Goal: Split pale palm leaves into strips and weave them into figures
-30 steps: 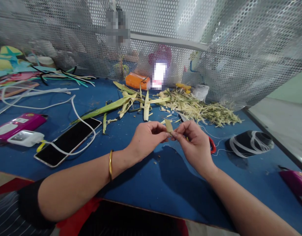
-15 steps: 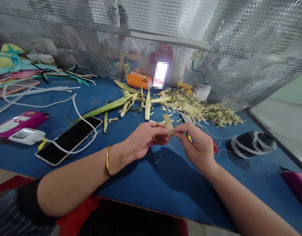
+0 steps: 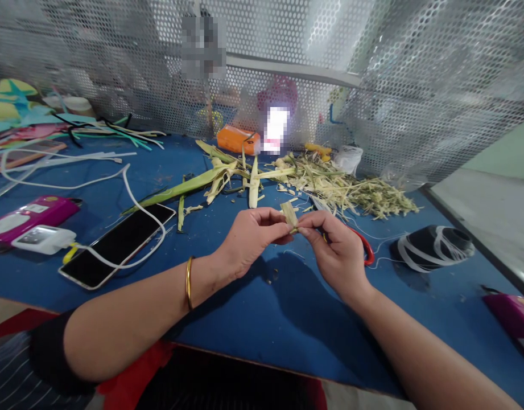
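Note:
My left hand (image 3: 251, 238) and my right hand (image 3: 336, 250) meet above the blue table (image 3: 262, 307), fingertips pinched together on a short pale green leaf strip (image 3: 289, 215) that sticks up between them. Both hands are closed on it. A gold bangle sits on my left wrist. Red-handled scissors (image 3: 364, 246) lie just behind my right hand, mostly hidden. A thin white thread runs from near my hands toward a black spool (image 3: 432, 247) wound with white thread at the right.
Long green leaf strips (image 3: 193, 183) and a heap of shredded leaf scraps (image 3: 351, 188) lie behind my hands. A phone (image 3: 116, 245) with a white cable, a pink case (image 3: 31, 212) and an orange box (image 3: 238, 139) lie left and back. Perforated metal screens wall the table.
The leaf strip has tilted and dropped slightly between my fingertips; my hands shifted a little but stay pinched together on it.

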`<action>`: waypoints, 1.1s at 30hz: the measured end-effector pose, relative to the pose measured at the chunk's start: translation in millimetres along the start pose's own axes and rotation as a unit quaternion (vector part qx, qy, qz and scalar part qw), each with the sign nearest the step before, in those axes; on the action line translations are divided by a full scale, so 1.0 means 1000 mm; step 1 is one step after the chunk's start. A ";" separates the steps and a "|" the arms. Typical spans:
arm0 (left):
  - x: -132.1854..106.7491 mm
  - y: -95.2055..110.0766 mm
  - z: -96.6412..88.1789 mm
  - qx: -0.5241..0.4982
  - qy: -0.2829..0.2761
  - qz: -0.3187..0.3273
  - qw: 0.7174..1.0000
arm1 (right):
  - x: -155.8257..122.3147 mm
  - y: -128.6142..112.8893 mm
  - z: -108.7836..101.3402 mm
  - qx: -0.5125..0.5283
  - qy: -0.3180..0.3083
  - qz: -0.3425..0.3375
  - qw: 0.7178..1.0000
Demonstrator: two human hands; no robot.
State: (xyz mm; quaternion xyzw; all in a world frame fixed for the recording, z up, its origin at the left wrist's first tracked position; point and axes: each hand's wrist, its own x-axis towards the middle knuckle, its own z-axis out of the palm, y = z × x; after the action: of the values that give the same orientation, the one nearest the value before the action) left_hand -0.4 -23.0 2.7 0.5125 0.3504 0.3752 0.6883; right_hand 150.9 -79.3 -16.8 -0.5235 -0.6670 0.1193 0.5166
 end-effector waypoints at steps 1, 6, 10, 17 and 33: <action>0.000 0.000 0.000 0.009 0.000 0.009 1.000 | 0.000 -0.001 0.000 0.012 0.002 0.004 1.000; -0.003 0.004 0.001 0.055 0.000 0.037 0.998 | 0.000 -0.003 0.000 0.022 0.015 0.041 0.999; -0.005 0.005 0.002 0.060 -0.003 0.037 0.998 | -0.001 -0.001 0.000 0.045 0.032 0.055 0.997; -0.003 0.001 0.002 0.037 -0.011 0.002 0.999 | 0.000 0.001 0.001 0.040 0.036 0.054 0.997; 0.003 -0.001 -0.006 -0.100 -0.047 -0.133 0.985 | 0.005 0.002 -0.006 -0.038 -0.007 -0.092 0.995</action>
State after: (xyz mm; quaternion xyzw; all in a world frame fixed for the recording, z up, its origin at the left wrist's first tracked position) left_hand -3.8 -17.9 0.0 0.4066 0.3437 0.2888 0.7957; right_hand 157.1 -76.4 -12.7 -0.4780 -0.7202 0.0498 0.5002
